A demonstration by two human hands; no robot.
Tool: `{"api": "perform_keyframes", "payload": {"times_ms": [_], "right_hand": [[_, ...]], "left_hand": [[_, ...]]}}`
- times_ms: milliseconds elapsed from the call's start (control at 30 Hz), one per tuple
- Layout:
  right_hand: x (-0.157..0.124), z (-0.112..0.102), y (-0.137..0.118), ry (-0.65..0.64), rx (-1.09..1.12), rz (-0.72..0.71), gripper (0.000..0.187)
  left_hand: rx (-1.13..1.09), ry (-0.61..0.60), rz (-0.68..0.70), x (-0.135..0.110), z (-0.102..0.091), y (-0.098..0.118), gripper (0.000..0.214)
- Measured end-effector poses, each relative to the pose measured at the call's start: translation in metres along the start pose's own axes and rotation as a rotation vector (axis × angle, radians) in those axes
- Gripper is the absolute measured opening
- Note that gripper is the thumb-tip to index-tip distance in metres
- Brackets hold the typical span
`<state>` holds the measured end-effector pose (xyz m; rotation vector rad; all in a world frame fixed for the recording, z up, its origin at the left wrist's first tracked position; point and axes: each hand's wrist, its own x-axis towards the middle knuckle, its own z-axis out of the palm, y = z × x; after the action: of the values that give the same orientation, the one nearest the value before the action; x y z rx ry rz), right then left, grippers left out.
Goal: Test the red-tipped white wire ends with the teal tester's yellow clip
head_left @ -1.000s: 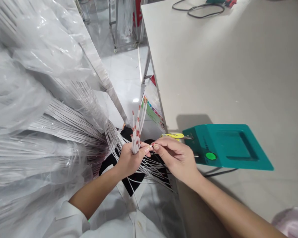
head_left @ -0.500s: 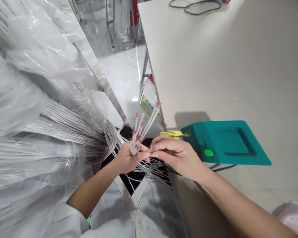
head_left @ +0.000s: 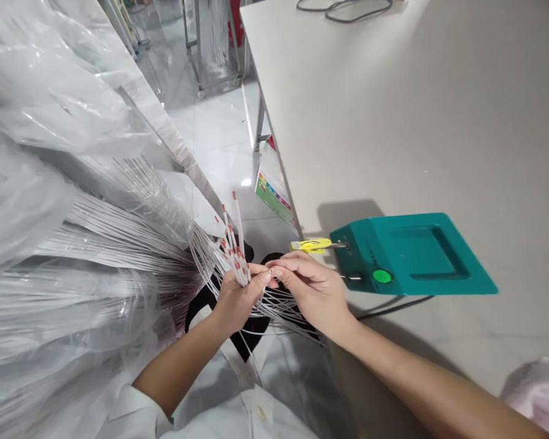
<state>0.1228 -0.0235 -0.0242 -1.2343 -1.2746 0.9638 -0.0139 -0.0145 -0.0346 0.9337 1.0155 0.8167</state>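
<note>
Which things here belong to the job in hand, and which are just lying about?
Belonging to the job:
White wires, red-tipped, bunched in the left hand; the right hand meets it.
Perhaps the teal device and yellow clip, both untouched.

Apparently lying about:
Black cable on the table.
Printed carton by its edge.
Pale cloth-like item.
</note>
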Motion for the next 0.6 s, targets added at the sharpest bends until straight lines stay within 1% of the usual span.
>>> {"api": "perform_keyframes", "payload": {"times_ms": [67, 133, 300, 367, 433, 500, 533, 600], "right_hand": [[0.0, -0.003, 0.002, -0.002, -0.185, -0.119, 0.012], [0.001, -0.008, 0.004, -0.041, -0.372, -0.248, 0.016], [0.008, -0.021, 0.003, -0.199, -0.866, -0.617, 0.021], [0.011, -0.024, 0.0, -0.26, -1.014, -0.724, 0.023], [0.013, -0.026, -0.003, -0.292, -1.093, -0.784, 0.023], [0.013, -0.027, -0.005, -0.314, -1.089, -0.79, 0.024], [0.013, -0.027, -0.006, -0.334, -1.061, -0.764, 0.024], [0.011, -0.028, -0.007, -0.387, -0.977, -0.642, 0.022]], "left_hand": [[0.038, 0.024, -0.018, -0.002, 0.002, 0.001, 0.031], [0.08, 0.041, -0.028, -0.004, 0.003, 0.003, 0.032], [0.243, 0.059, -0.033, -0.006, 0.003, 0.009, 0.032], [0.28, 0.085, -0.043, -0.007, 0.005, 0.01, 0.03], [0.304, 0.12, -0.032, -0.007, 0.007, 0.011, 0.027], [0.32, 0.16, -0.012, -0.008, 0.01, 0.011, 0.025], [0.316, 0.182, -0.01, -0.008, 0.011, 0.012, 0.024], [0.286, 0.219, -0.019, -0.007, 0.012, 0.014, 0.025]]}}
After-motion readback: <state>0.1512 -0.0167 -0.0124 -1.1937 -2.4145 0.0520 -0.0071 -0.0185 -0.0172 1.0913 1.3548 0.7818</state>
